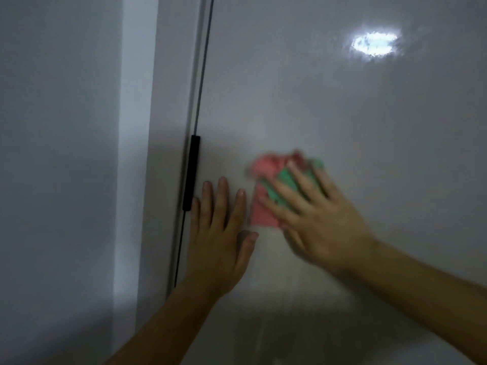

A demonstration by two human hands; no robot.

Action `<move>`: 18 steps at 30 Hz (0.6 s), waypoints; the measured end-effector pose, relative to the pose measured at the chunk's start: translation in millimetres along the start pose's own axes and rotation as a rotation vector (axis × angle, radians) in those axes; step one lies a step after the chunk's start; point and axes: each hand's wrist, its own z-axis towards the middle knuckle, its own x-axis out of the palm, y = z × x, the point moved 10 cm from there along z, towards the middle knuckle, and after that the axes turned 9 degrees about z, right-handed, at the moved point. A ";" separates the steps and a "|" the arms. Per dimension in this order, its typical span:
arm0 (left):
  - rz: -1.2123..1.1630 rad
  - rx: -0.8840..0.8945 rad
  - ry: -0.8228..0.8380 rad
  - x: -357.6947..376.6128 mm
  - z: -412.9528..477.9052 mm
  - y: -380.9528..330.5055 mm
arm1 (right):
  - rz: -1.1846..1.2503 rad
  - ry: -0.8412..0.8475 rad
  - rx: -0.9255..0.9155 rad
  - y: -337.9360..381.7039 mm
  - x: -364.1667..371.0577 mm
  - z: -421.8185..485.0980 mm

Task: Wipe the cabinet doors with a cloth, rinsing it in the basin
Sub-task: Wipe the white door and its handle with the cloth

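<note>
Two hands are seen against the cabinet door [342, 114]; how is the left hand [218, 233] laid?

— It is laid flat on the pale door, palm to the surface. The fingers are held straight and close together, pointing upward, and the thumb is angled out to the right. Nothing is held in it.

Is the handle [191, 172] touched by it?

— That cannot be told. The little finger is seen just beside the lower end of the black vertical handle, which is set along the door's left edge next to a thin dark gap [203, 75].

And the right hand [316, 225]?

— It is spread wide, with the fingers fanned apart and fairly straight, and it is pressed onto the cloth [266, 167]. The cloth is not gripped or pinched; it is pinned to the door under the fingers and palm. The hand is blurred, so the fingertips are not sharply shown.

Where is the cloth found?

— On the door face, right of the handle and just right of the left hand's fingertips. It is crumpled, pink with a green part, and is partly covered by the right hand; pink folds are shown above and left of the fingers.

What else is shown?

— A bright patch of reflected light [374, 44] is seen high on the door, and a plain pale panel [52, 154] at the far left.
</note>
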 end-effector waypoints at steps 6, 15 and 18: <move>0.021 -0.017 0.033 2.4 -3.3 1.2 | 0.016 -0.026 -0.001 -14.7 -4.2 -2.0; 0.080 0.076 0.008 10.2 -24.2 7.8 | 0.020 -0.093 0.188 -4.2 -3.0 21.9; 0.105 0.115 0.006 20.1 -40.0 12.3 | 0.010 -0.051 0.176 21.1 12.4 8.5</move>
